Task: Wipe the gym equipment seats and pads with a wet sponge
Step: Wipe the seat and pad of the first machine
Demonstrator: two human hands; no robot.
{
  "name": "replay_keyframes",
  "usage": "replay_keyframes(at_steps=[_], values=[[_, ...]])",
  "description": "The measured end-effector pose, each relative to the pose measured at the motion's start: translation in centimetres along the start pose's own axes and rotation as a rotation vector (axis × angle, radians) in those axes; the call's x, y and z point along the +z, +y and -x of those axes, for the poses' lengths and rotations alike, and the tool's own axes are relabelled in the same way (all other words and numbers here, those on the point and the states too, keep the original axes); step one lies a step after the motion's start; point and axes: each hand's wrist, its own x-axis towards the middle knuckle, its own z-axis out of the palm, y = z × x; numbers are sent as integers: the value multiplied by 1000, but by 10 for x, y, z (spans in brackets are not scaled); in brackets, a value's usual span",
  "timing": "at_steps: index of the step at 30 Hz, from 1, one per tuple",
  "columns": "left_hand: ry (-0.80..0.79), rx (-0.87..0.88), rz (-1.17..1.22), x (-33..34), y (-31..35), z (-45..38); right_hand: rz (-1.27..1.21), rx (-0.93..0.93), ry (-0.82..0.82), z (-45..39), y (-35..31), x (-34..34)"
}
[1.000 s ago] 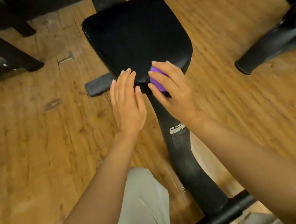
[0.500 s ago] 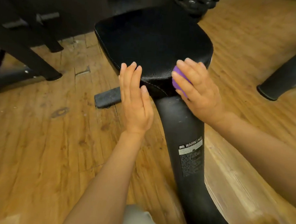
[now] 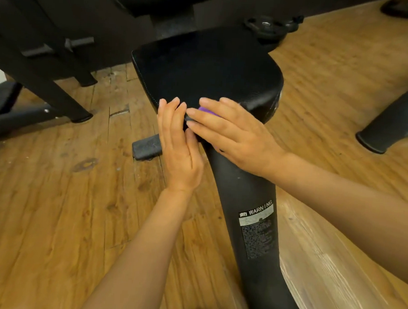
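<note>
Right at the near edge of the black seat (image 3: 207, 76) sits a purple sponge (image 3: 206, 111), and only a small bit of it peeks out between the fingers. The right hand (image 3: 232, 134) covers the sponge, with its fingers curled over it and pressing it against the seat's front edge. The left hand (image 3: 178, 143) is just beside it, at the near left corner of the seat. Its fingers are straight and close together, and the flat hand stands on its side with the fingertips touching the seat's edge. The tips of the right hand's fingers meet the left hand's fingers. Under the seat a thick black post (image 3: 250, 204) curves down toward the person. On the post is a sticker (image 3: 257, 230) with the word WARNING and small print that is too tiny to read. A black foot peg (image 3: 146, 146) sticks out to the left of the post, low near the floor. The wooden floor (image 3: 53, 205) is brown and scuffed, with a pale shiny patch on the right side of the post. Black frame legs (image 3: 48, 80) of other machines stand at the far left. A black padded bar (image 3: 394, 119) lies at the right edge, well apart from the seat.
</note>
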Motion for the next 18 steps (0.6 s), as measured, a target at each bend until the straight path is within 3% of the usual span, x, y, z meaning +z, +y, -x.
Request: replay_keyframes(at_steps=[4, 9, 13, 18], values=[[14, 28, -93, -2, 6, -1, -38, 32, -45, 28, 33, -14], [24, 36, -253, 1, 15, -4, -141, 299, -30, 61, 55, -20], [10, 52, -294, 1, 15, -3, -261, 465, 127, 49, 37, -11], [-47, 200, -394, 5, 20, -6, -257, 389, 114, 37, 22, -5]])
